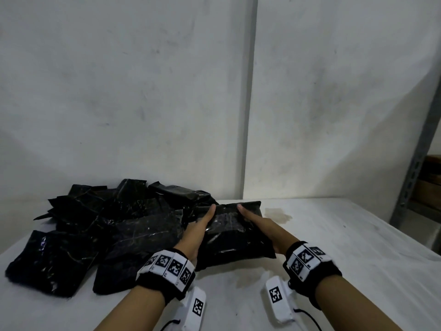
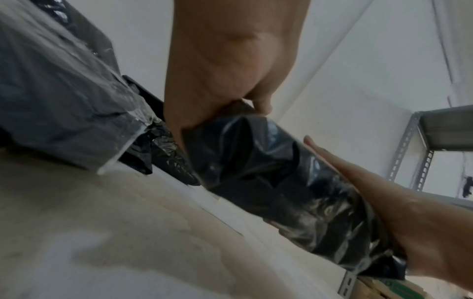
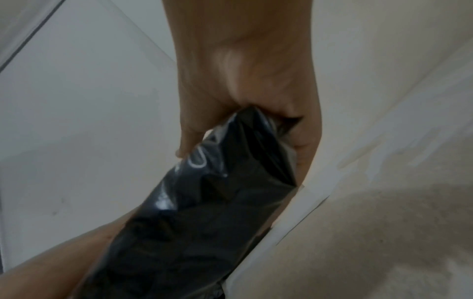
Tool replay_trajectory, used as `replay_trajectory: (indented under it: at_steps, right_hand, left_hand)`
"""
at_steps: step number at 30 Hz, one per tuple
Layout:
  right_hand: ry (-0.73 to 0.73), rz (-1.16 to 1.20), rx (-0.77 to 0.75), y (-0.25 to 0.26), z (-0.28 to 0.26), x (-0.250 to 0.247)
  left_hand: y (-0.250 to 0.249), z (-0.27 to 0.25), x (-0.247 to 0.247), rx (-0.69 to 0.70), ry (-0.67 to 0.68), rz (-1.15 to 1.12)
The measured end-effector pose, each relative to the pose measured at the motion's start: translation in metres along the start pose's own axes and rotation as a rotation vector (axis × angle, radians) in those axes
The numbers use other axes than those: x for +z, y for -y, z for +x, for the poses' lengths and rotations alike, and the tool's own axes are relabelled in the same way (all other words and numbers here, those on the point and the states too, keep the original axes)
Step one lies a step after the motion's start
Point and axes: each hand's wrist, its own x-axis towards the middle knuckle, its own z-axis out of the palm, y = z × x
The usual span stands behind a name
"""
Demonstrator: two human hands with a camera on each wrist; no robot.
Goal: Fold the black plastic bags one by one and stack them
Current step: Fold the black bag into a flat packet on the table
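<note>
A folded black plastic bag lies flat between my two hands at the middle of the white table. My left hand grips its left edge, thumb on top and fingers hidden beneath. My right hand grips the right edge the same way. In the left wrist view the bag sits in the left hand, with the right hand on its far side. Seen from the right wrist, the bag is pinched at its end by the right hand.
A loose heap of black plastic bags covers the table's left side, touching the held bag's left edge. A brownish stain marks the table behind the bag. A grey metal rack stands at the right. A white wall rises behind.
</note>
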Motion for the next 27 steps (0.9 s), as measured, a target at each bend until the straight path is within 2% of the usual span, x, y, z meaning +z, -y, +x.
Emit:
replay_trajectory:
  at_steps: [3,9,11,15,20,25,27]
  right_hand:
    - [-0.025,-0.014,-0.041,-0.001,0.007,-0.001]
    - [-0.046,-0.088,-0.002,-0.012,0.020,-0.010]
    - [-0.053,-0.082,0.003,-0.010,0.022,-0.016]
    - [-0.065,-0.123,0.061,0.003,0.027,-0.034]
    - [0.134,-0.028,0.183,0.016,0.031,-0.052]
    - [0.118,0.011,0.230,0.008,0.048,-0.075]
    - [0.087,-0.011,0.226,0.004,0.056,-0.079]
  left_hand:
    - [0.004,0.008,0.007,0.071,-0.096,0.044]
    - [0.018,0.025,0.010,0.078,-0.115,0.090]
    - [0.016,0.029,0.009,0.026,-0.039,0.080]
    - [0.003,0.028,0.015,-0.067,0.213,0.017]
    - [-0.004,0.046,0.025,-0.050,0.133,-0.012]
    - [-0.001,0.069,0.032,-0.065,0.103,0.000]
    - [0.001,0.075,0.035,-0.095,0.151,0.014]
